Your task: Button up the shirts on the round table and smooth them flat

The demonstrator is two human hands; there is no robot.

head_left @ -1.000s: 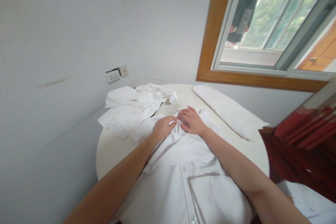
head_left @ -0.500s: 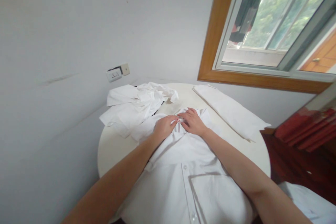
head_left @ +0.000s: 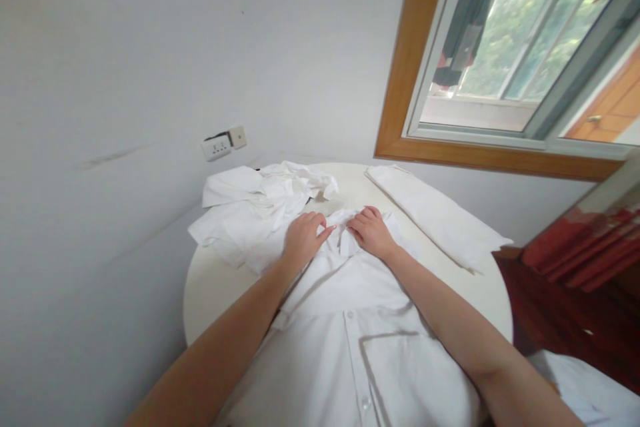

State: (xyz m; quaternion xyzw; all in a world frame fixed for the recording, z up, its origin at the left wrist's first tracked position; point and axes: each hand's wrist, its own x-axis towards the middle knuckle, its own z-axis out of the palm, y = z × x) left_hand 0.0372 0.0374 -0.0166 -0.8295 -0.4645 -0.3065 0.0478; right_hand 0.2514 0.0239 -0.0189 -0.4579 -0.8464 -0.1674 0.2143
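A white button-front shirt (head_left: 345,287) lies with its collar end away from me, its button strip and pocket toward me. My left hand (head_left: 305,238) is at the left side of the collar, thumb stretched toward the middle, fingers bent over the cloth. On the right side of the collar, my right hand (head_left: 371,231) has its fingers curled onto the fabric. Between the two hands, loose collar cloth (head_left: 343,230) shows. Parts of the fingertips are hidden in the folds.
The round white table (head_left: 215,297) stands against the wall. Crumpled white cloth (head_left: 250,207) lies at the back left, a folded white garment (head_left: 435,213) at the right. More white cloth (head_left: 585,387) is at lower right. Above are a wall socket (head_left: 217,147) and a window (head_left: 500,47).
My hands, close together at the middle of the collar before, have moved apart. The left hand has shifted left, the right hand slightly right, showing more cloth between them.
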